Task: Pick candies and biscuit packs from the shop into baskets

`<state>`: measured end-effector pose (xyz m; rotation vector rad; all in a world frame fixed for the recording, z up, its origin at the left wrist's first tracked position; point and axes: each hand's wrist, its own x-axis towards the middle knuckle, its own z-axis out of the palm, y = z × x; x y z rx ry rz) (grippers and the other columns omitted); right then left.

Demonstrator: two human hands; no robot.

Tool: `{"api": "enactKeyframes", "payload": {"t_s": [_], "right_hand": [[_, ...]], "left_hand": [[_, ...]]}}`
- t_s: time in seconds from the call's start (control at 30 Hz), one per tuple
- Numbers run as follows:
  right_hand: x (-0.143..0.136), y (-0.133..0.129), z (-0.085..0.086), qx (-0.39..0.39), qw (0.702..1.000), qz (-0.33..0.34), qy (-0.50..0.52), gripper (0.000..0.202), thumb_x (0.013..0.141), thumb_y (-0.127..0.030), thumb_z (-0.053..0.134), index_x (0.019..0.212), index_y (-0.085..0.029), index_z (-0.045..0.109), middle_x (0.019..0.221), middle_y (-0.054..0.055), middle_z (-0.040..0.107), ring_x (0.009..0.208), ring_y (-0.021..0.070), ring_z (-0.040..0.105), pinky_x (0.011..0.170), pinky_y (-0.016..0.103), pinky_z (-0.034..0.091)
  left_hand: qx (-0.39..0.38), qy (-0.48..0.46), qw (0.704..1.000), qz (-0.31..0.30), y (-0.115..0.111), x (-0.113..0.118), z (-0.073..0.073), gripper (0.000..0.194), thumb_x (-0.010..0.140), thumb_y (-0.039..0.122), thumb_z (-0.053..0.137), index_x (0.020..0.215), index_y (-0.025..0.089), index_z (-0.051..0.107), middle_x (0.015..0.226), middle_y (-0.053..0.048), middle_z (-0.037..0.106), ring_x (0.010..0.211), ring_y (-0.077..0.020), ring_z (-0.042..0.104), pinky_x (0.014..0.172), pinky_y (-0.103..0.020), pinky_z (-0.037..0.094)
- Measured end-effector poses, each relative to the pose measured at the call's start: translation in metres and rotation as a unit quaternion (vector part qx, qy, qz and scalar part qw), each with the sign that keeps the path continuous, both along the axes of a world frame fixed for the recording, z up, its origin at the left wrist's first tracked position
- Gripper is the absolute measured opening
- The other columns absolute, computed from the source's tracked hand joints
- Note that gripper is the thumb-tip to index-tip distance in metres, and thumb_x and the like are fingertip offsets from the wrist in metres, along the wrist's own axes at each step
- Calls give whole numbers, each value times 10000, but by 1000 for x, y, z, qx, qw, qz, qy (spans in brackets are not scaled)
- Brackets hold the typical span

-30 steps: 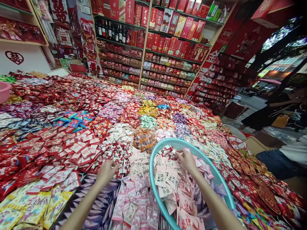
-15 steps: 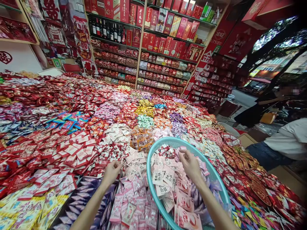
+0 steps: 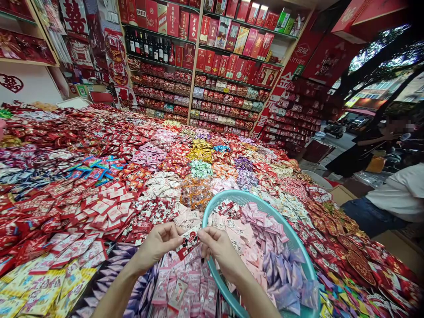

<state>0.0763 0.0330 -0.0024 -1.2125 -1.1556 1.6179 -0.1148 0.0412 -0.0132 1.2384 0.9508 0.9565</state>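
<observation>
Between my two hands is a small red and white candy packet (image 3: 188,243) with black cartoon figures on it. My left hand (image 3: 161,242) pinches its left end. The other end is pinched by my right hand (image 3: 216,245), which overlaps the left rim of a turquoise plastic basket (image 3: 208,212). Inside the basket lie pink packets (image 3: 261,221), pale packets with black lettering (image 3: 232,227), purple packets (image 3: 291,274) and some red and white ones near its far side. Pink packets (image 3: 185,287) are spread below my hands.
Heaps of wrapped sweets cover the wide table, among them red packets (image 3: 109,203), yellow packets (image 3: 39,289) and a tray of purple packets (image 3: 115,274). Shelves with red boxes (image 3: 228,62) and bottles (image 3: 149,46) stand behind. A person in a white shirt (image 3: 404,190) bends at the right.
My right hand has moved left from above the basket to meet my left hand, which has shifted slightly right. A red and white packet now shows between them.
</observation>
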Motion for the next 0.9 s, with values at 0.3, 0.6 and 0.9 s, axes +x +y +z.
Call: {"api": "enactKeyframes", "payload": {"t_s": [0.3, 0.6, 0.9], "right_hand": [[-6, -7, -6, 19, 993, -91, 67, 359, 693, -514, 663, 708, -158, 617, 494, -29, 541, 462, 90, 454, 472, 216, 343], [2, -18, -9, 44, 995, -88, 8, 328, 764, -473, 614, 715, -149, 606, 547, -16, 566, 485, 84, 470, 473, 207, 332], [4, -22, -14, 69, 995, -67, -30, 340, 801, -470, 569, 670, -158, 536, 551, -26, 536, 476, 80, 437, 480, 220, 322]], "left_hand": [[-106, -61, 992, 4, -15, 26, -10, 269, 745, 398, 639, 779, 133, 602, 767, -80, 693, 679, -190, 657, 571, -253, 470], [-92, -57, 994, 21, -16, 32, -5, 278, 756, 407, 626, 761, 130, 600, 704, -74, 709, 600, -163, 651, 529, -231, 457], [-49, 6, 998, 26, -17, 27, -3, 357, 794, 486, 540, 675, 150, 552, 594, -51, 675, 523, -154, 628, 477, -218, 429]]}}
